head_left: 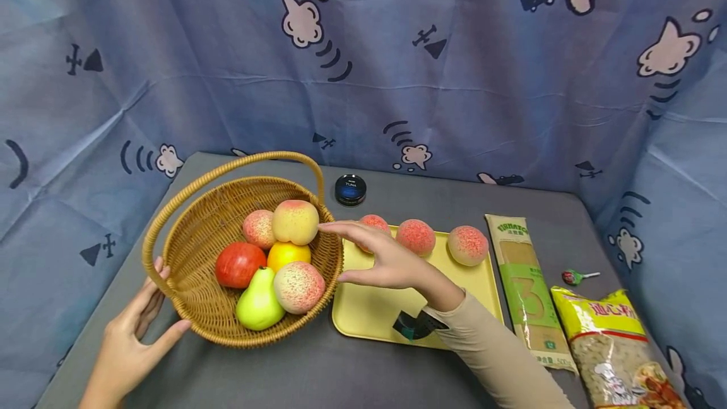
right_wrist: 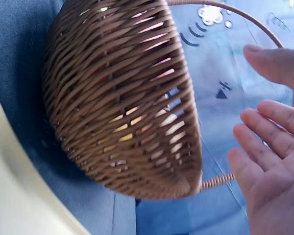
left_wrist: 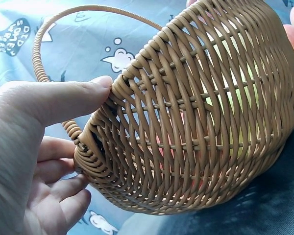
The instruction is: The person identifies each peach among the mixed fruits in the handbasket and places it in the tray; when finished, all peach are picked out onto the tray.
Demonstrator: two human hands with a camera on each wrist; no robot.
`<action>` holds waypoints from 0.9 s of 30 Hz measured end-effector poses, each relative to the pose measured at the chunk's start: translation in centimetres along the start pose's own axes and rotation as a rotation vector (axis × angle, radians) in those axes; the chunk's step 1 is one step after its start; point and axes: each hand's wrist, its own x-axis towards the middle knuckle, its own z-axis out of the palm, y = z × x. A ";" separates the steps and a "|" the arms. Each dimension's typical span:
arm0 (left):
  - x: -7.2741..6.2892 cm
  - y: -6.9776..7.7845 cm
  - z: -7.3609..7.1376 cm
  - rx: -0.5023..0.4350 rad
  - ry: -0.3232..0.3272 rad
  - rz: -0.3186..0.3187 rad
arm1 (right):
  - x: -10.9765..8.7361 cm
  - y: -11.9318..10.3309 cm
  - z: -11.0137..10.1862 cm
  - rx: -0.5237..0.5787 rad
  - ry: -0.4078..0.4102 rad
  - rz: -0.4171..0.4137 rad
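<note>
A wicker basket (head_left: pixel 199 298) with a tall arched handle (head_left: pixel 227 166) holds a red apple (head_left: pixel 240 264), a green pear (head_left: pixel 260 302), an orange fruit (head_left: pixel 288 255) and several peaches (head_left: pixel 299 288). At its left end my left hand (head_left: pixel 127 336) grips the rim by the handle's base; the left wrist view has the thumb (left_wrist: pixel 95 93) on the rim and fingers (left_wrist: pixel 63 196) against the end. My right hand (head_left: pixel 377 257) is beside the basket's right rim, thumb and fingers spread, holding nothing. In the right wrist view its fingers (right_wrist: pixel 264 137) are apart from the wickerwork (right_wrist: pixel 112 98).
Right of the basket lies a yellow tray (head_left: pixel 375 314) with three peaches (head_left: pixel 416 237) along its back. A tuna tin (head_left: pixel 350 189) stands behind. Farther right are a noodle pack (head_left: pixel 531 295), a lollipop (head_left: pixel 572 277) and a yellow-topped bag (head_left: pixel 613 346). A patterned curtain (head_left: pixel 363 68) surrounds the table.
</note>
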 end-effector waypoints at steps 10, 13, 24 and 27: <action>0.0 -0.3 0.0 -0.006 0.001 0.014 | 4.4 -0.2 0.4 -0.041 -0.281 -0.107; 0.0 -0.3 0.0 -0.009 0.000 0.016 | 5.1 -0.4 0.4 -0.040 -0.378 -0.086; -0.1 0.0 -0.2 0.019 -0.021 -0.019 | 6.7 -0.2 0.7 -0.109 -0.594 -0.091; -0.1 -0.1 -0.2 0.019 -0.020 -0.012 | 7.1 0.0 0.7 -0.106 -0.637 -0.083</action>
